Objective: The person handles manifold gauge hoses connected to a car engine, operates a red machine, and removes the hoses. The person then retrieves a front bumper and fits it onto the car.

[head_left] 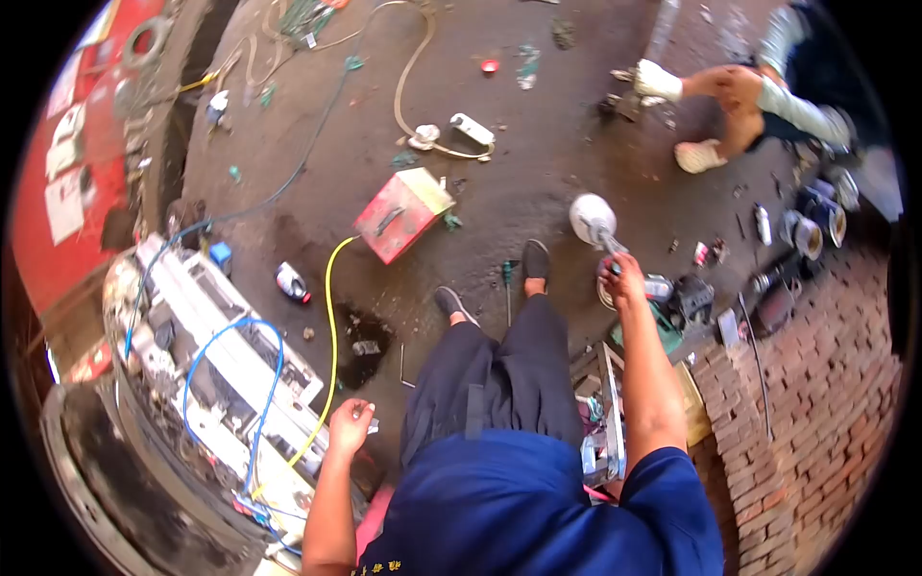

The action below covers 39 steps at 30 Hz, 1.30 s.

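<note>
My right hand (624, 278) is closed round the handle of what looks like a spray gun (603, 240), with a pale metal body and a round white cup pointing away from me. Below it, a can-like item (658, 287) lies among clutter on the floor. At lower left, my left hand (351, 424) hangs beside my leg with its fingers curled together. Whether it holds something small is hidden. A yellow hose (333, 317) runs on the floor close to that hand.
A red box (403, 213) with a handle stands ahead. A screwdriver (508, 278) lies by my shoes. White frames (230, 336) and a blue hose (197, 360) lie left; stacked bricks (807, 384) are at right. Another person (816, 106) crouches at upper right.
</note>
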Motion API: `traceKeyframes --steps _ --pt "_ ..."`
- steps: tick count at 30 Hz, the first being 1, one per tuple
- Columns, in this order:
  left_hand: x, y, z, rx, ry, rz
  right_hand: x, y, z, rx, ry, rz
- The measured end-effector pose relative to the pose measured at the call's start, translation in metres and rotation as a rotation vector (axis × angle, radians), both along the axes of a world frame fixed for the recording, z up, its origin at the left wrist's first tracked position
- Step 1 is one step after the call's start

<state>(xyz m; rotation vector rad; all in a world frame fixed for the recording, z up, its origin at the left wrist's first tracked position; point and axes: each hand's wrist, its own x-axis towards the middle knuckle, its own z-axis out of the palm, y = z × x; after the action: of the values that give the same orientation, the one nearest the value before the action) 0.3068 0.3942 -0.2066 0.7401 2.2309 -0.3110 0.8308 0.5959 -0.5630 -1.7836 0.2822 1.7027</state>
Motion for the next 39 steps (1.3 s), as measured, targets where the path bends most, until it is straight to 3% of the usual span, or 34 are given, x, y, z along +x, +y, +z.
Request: traceKeyframes --steps 3,5,8,11,13,15,16,17,19,21,23,24,25,26,27,28,29,31,32,33,36,39 --pt "0.007 0.006 0.014 -0.037 0.03 0.022 0.013 -0.01 -0.07 -0.056 0.092 -0.013" --pt "0.003 -0.005 0.019 -0.056 0.052 0.062 0.011 0.002 -0.071 -0.163 0.145 -0.032" --pt "-0.006 -0.041 0.017 0.023 0.054 0.098 -0.002 0.008 -0.06 -0.064 -0.163 0.067" --pt "0.004 -0.048 0.03 0.016 0.07 0.077 0.031 -0.015 -0.106 0.067 -0.057 0.241" --pt "0.003 -0.051 0.038 0.012 0.102 0.175 0.036 -0.03 -0.129 0.06 -0.527 0.545" --pt "0.011 -0.06 0.038 -0.02 0.048 0.262 0.035 -0.038 -0.107 0.116 -0.908 0.953" --pt "0.01 -0.075 0.033 0.034 0.055 0.266 0.036 -0.046 -0.107 0.238 -1.009 1.028" --pt "0.01 -0.083 0.033 0.049 0.035 0.28 0.016 -0.033 -0.056 0.189 -0.813 1.055" --pt "0.011 -0.102 0.032 0.111 0.053 0.273 0.002 -0.025 -0.032 0.074 -0.482 1.105" --pt "0.011 -0.129 0.025 0.181 0.027 0.3 -0.011 -0.022 -0.024 0.159 -0.413 1.191" --pt "0.012 -0.148 0.026 0.162 0.049 0.376 -0.05 0.0 0.03 0.209 -0.45 1.337" --pt "0.013 -0.155 0.027 0.145 0.021 0.481 -0.063 0.008 0.04 0.161 -0.303 1.245" --pt "0.012 -0.183 0.013 0.218 0.034 0.432 -0.074 0.019 0.05 0.224 -0.349 1.309" --pt "0.012 -0.195 0.01 0.17 0.036 0.417 -0.039 0.02 -0.035 0.364 -0.509 1.443" --pt "0.012 -0.206 0.009 0.194 0.021 0.475 -0.079 0.044 0.034 0.184 -0.266 1.336" --pt "0.012 -0.226 -0.007 0.189 0.043 0.465 -0.105 0.055 0.076 0.236 -0.317 1.358" --pt "0.008 -0.232 -0.016 0.135 0.02 0.495 -0.117 0.069 0.084 0.235 -0.285 1.394" --pt "-0.01 -0.236 -0.017 0.094 -0.056 0.574 -0.108 0.085 0.047 0.433 -0.127 1.32" --pt "-0.016 -0.248 -0.036 0.127 0.015 0.475 -0.105 0.091 0.029 0.524 -0.037 1.277" --pt "-0.026 -0.251 -0.04 0.154 0.03 0.511 -0.127 0.098 0.08 0.318 0.002 1.138" --pt "-0.063 -0.234 -0.033 0.19 -0.165 0.689 -0.147 0.123 0.091 0.65 -0.316 1.613" --pt "-0.091 -0.224 -0.034 0.327 -0.122 0.677 -0.191 0.118 0.127 0.48 -0.432 1.67"
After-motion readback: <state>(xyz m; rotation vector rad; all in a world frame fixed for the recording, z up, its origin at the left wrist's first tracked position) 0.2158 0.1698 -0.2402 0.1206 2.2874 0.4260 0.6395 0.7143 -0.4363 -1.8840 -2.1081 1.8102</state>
